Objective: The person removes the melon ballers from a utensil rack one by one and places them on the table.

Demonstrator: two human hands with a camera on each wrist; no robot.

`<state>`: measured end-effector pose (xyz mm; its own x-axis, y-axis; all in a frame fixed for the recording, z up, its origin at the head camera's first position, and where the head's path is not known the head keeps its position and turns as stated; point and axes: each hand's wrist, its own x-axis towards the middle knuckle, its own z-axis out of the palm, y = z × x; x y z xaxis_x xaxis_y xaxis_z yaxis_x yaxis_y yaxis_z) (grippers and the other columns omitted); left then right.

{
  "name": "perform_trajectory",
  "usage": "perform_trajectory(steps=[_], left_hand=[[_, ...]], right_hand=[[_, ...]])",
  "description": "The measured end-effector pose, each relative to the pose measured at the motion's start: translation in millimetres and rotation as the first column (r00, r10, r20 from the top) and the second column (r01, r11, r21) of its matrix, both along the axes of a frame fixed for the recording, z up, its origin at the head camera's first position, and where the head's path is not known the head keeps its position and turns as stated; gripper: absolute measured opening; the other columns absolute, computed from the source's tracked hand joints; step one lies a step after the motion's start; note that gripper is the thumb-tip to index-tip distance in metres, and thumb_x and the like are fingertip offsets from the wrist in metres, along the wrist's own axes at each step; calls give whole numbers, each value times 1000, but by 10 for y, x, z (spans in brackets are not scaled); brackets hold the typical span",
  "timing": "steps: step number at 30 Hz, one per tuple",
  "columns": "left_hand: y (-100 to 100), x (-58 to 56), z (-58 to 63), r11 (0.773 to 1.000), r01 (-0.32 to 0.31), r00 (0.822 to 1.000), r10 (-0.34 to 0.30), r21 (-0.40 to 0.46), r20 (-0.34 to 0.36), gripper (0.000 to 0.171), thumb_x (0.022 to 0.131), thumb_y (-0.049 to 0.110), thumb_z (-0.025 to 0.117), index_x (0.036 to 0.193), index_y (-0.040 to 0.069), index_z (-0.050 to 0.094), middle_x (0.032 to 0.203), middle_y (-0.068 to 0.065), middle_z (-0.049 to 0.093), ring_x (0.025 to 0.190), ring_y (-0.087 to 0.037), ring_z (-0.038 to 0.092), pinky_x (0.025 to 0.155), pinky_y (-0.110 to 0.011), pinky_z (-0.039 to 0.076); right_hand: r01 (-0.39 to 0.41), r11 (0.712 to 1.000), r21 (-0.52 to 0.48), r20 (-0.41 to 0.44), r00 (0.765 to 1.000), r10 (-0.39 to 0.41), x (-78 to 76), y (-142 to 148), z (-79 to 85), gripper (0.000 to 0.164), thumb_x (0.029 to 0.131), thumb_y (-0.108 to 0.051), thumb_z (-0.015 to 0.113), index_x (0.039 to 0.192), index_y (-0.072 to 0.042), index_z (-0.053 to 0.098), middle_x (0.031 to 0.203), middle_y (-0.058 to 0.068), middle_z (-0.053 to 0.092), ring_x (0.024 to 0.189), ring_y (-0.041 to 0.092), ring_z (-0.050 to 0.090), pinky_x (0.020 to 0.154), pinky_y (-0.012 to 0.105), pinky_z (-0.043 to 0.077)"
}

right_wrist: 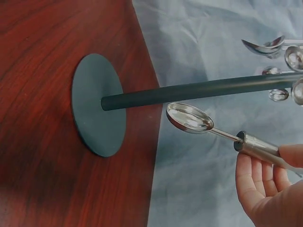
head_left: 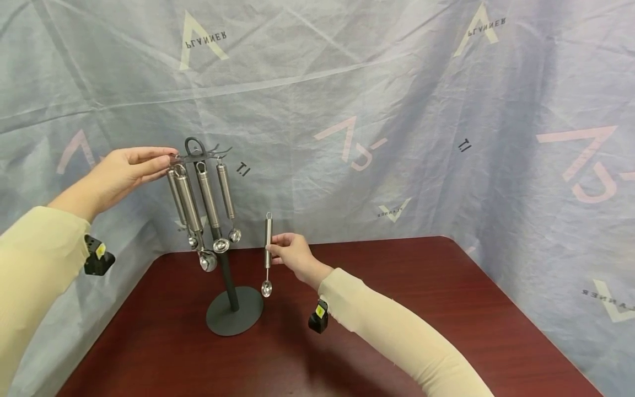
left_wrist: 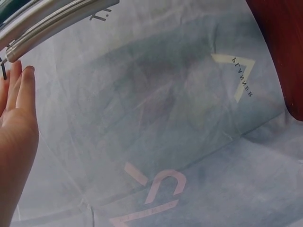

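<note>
- Spoon (head_left: 268,259), one, metal: held in the air to the right of the stand, loop end up, bowl down, clear of the counter (head_left: 387,331).
- Right hand (head_left: 296,255): thumb and fingers grasping the spoon's handle from the side. Hazard: slip or twist; likely cause, the smooth, rounded metal and a grip on one stretch of the handle only.
- Left hand (head_left: 126,171): fingers mostly straight, at the edge of the hook ring (head_left: 186,159); whether they pinch it or merely touch it, cannot tell. Hazard: tipping or turning the stand; cause, sideways pressure so high above the base (head_left: 234,317).
- Hanging utensils (head_left: 184,193), at least four, metal: loops up, bowls down, mostly grouped toward the left hand's side. Hazard: swinging, clinking or unhooking; cause, any jolt to the ring, or the spoon carried into them.
- Bare hook (head_left: 223,150), right side of ring, upturned tip. Hazard, should the spoon be brought there: a missed catch; cause, the narrow loop (head_left: 269,215) lying askew to the tip.
- Pole (head_left: 226,273), dark, upright on the round base. Hazard: a knock from the spoon's bowl; cause, a low leftward path.
</note>
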<state>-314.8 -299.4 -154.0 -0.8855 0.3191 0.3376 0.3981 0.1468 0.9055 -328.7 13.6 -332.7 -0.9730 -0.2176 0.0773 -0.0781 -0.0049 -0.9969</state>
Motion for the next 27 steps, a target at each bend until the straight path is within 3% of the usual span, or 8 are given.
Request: perform_trajectory(steps=[7,16,27], left_hand=[[-36,9,-34,991,110,994,-110,71,-4,31,101,6,47,124,16,66,118,10,68,110,2,62,91,-12,49],[-5,-7,-53,991,77,997,-75,109,-24,30,99,3,51,119,15,69,114,9,70,106,1,64,89,-11,50],[16,2,-92,990,49,997,-42,132,-58,29,99,3,51,116,15,71,110,8,72,102,0,66,87,-12,51]], right_hand=[[-2,1000,21,38,999,2,23,41,-92,21,92,-2,63,112,5,62,95,12,65,75,16,66,82,39,59],[2,1000,26,48,999,-3,23,49,-186,23,92,-3,64,113,7,61,99,15,65,83,22,67,80,37,60],[36,999,21,95,995,-38,-30,28,-356,19,90,0,65,108,7,63,94,14,67,74,17,63,86,46,57]])
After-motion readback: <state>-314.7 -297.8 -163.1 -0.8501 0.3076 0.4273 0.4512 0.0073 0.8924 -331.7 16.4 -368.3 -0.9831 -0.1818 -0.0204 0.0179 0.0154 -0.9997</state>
